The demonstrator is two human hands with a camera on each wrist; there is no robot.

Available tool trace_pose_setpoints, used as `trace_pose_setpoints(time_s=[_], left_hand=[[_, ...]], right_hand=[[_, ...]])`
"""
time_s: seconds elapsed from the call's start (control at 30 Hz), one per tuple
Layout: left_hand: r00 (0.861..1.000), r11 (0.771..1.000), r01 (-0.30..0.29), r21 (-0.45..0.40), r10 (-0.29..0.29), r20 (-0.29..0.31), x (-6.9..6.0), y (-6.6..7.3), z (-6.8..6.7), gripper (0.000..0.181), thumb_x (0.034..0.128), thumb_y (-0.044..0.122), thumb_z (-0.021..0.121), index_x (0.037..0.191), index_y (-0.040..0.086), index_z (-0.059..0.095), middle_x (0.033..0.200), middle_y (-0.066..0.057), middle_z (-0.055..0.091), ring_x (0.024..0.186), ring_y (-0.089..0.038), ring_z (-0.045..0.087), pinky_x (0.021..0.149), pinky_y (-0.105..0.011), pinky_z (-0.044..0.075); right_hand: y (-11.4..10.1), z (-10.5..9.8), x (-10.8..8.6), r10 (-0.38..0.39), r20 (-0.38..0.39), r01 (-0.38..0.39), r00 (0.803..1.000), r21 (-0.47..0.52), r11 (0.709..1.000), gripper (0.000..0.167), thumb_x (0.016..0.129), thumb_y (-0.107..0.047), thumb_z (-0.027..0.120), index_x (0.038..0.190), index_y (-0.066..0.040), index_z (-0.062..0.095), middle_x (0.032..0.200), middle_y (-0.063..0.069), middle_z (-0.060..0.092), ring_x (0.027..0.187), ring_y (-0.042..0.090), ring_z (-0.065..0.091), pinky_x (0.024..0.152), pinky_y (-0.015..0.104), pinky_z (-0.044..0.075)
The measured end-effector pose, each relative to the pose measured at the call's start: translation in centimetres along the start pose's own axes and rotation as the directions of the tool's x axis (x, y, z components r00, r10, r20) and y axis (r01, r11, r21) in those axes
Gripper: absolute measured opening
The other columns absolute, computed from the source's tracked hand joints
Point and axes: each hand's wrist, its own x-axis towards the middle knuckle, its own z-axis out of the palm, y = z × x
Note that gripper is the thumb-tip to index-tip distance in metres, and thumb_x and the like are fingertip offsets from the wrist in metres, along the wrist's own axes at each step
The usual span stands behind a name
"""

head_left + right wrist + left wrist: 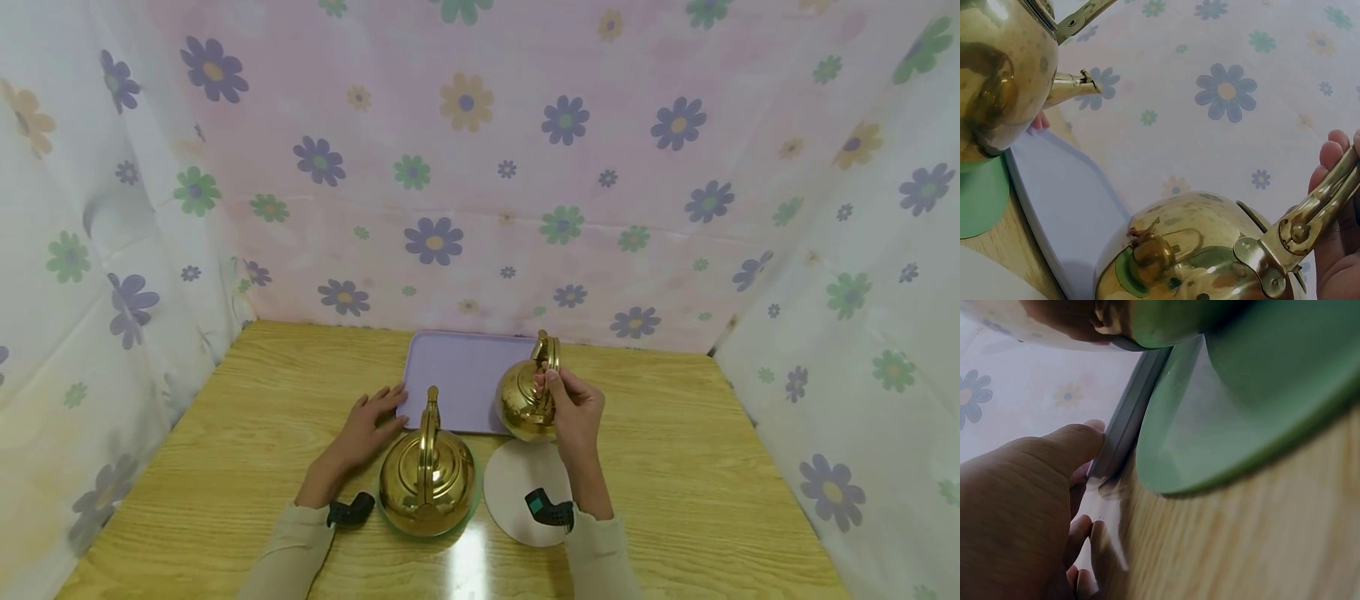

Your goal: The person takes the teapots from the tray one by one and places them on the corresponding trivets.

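My right hand [579, 421] grips the upright handle of a gold kettle [522, 402] over the right part of a lavender tray [450, 379]; whether its base touches the tray cannot be told. In the right wrist view, fingers [1330, 153] wrap that handle. My left hand [369, 429] rests at the tray's left edge, its thumb [1079, 447] against the rim in the left wrist view. A second gold kettle [408, 492] stands on a round green mat [476, 500] between my forearms, its spout toward the tray.
A round whitish mat [510, 492] lies on the wooden table [675, 467], right of the green one and partly under my right wrist. Flowered cloth [465, 167] hangs behind the table and on both sides.
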Motion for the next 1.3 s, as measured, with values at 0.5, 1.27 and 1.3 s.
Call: trace_pose_setpoints(time_s=[0.5,1.27,1.3], left_hand=[[1.000,1.000,-0.013,0.014,0.014,-0.007,0.0,0.2,-0.2,0.051,0.0982,0.012,0.066,0.142,-0.009,0.053,0.154,-0.022,0.044,0.145,-0.052,0.033,0.116,-0.074,0.011],[1.000,1.000,-0.014,0.003,0.014,-0.006,0.0,-0.1,0.0,0.050,0.0988,0.013,0.066,0.142,-0.008,0.053,0.155,-0.021,0.043,0.146,-0.051,0.032,0.116,-0.073,0.010],[1.000,1.000,-0.013,0.001,0.013,-0.006,0.0,-0.1,0.0,0.050,0.0988,0.013,0.066,0.142,-0.008,0.053,0.155,-0.021,0.043,0.146,-0.051,0.032,0.116,-0.073,0.010]], right_hand=[[-0.4,0.1,-0.3,0.052,-0.018,-0.052,0.998,-0.005,0.999,0.032,0.101,-0.002,0.061,0.114,0.027,0.062,0.076,-0.006,0.075,0.071,0.004,0.070,0.070,0.019,0.059],[-0.2,0.0,-1.1,0.036,-0.008,-0.036,0.999,0.007,0.999,0.033,0.101,-0.003,0.061,0.112,0.028,0.061,0.077,-0.005,0.075,0.069,0.005,0.068,0.070,0.020,0.058],[-0.2,0.0,-1.1,0.034,-0.005,-0.034,0.999,0.008,0.999,0.033,0.102,-0.003,0.060,0.113,0.028,0.062,0.077,-0.005,0.075,0.069,0.005,0.068,0.070,0.020,0.058]])
